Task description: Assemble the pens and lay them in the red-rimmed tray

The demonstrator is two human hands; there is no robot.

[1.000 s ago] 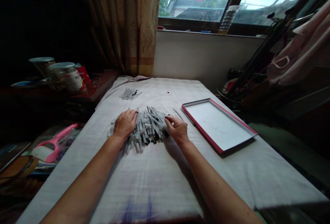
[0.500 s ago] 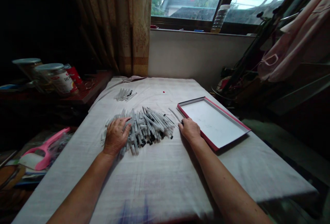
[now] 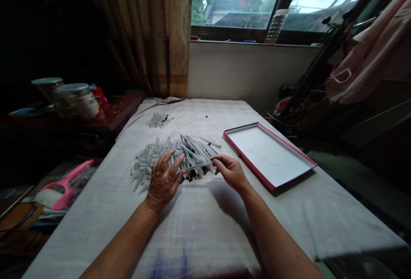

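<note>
A heap of clear-barrelled pens (image 3: 163, 146), many with black ends, lies in the middle of the cloth-covered table (image 3: 205, 223). My left hand (image 3: 165, 176) rests over the heap's near side with fingers apart; its thumb is near one end of a pen (image 3: 197, 166). The other end of that pen is pinched in my right hand (image 3: 229, 169), at the heap's right edge. Beyond that hand, a loose pen (image 3: 213, 143) lies on the cloth. Farther back on the left is a smaller group of pens (image 3: 159, 119).
A shallow red-edged box lid (image 3: 269, 154) with a white inside lies on the right. A small red piece (image 3: 206, 116) sits near the table's back. On the left, lidded jars (image 3: 83, 103) stand on a side table, above a pink-handled item (image 3: 66, 184).
My right hand has moved left from beside the box lid to the heap and pinches a pen. My left hand has shifted right across the heap. A loose pen now lies turned near the heap.
</note>
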